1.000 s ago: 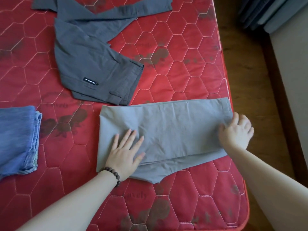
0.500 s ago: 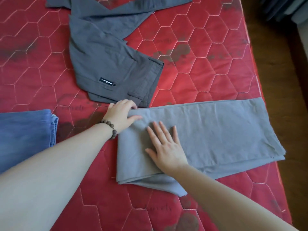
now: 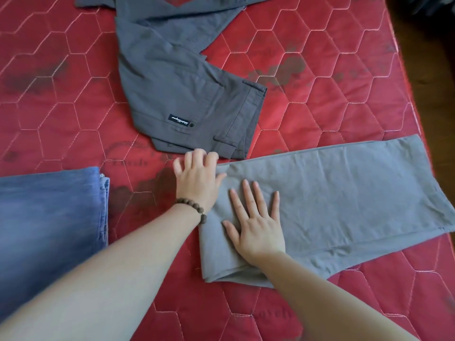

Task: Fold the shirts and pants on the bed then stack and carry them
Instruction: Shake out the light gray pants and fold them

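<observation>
The light grey pants (image 3: 332, 205) lie folded into a long band across the near right part of the bed (image 3: 332, 107), their far end reaching toward the mattress edge. The right hand (image 3: 256, 225) rests flat on the band's left end with straight, spread fingers (image 3: 246, 193), likely pinning the layers so they stay aligned for the next fold. The left hand (image 3: 197, 178), wearing a beaded bracelet (image 3: 192, 207), sits at the band's upper left corner; its fingers are curled at the cloth edge, but whether they pinch the fabric or only touch it cannot be told through the blur. It probably is taking that corner to square it or lift it over.

Just beyond, the dark grey pants (image 3: 187, 89) lie sprawled and unfolded, their waistband nearly touching the light pair. The blue jeans (image 3: 49, 217) sit folded at the left, well apart.

No basket or other container is in view; everything lies directly on the red quilted mattress.
</observation>
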`<state>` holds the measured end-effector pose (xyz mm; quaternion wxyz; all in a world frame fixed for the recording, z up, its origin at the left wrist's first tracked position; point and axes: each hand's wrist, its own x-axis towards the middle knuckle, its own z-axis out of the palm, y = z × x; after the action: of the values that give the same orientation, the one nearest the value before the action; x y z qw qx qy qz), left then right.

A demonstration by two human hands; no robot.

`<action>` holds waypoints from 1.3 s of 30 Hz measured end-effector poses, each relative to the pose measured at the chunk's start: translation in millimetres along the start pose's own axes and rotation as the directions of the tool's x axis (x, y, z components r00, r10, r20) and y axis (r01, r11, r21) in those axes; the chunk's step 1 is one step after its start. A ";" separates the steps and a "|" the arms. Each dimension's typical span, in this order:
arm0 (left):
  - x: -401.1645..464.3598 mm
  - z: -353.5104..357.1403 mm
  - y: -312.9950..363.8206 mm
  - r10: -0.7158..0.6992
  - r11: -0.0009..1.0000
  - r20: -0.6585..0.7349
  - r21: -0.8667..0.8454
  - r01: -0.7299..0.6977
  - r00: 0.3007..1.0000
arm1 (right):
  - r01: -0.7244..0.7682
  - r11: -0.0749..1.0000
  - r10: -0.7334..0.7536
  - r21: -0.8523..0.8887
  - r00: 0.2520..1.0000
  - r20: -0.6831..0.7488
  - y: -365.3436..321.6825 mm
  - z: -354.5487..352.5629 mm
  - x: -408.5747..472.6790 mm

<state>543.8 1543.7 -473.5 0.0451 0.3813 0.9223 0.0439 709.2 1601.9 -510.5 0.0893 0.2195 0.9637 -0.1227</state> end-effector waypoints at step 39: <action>-89.4 53.4 78.2 -0.135 0.990 0.093 0.063 0.129 0.987 | -0.069 0.998 0.069 0.012 0.997 -0.029 85.7 -21.1 -11.3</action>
<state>667.8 1538.1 -513.1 0.0816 0.3222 0.9431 -0.0040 754.9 1678.1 -504.7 0.0780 0.2549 0.9561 -0.1216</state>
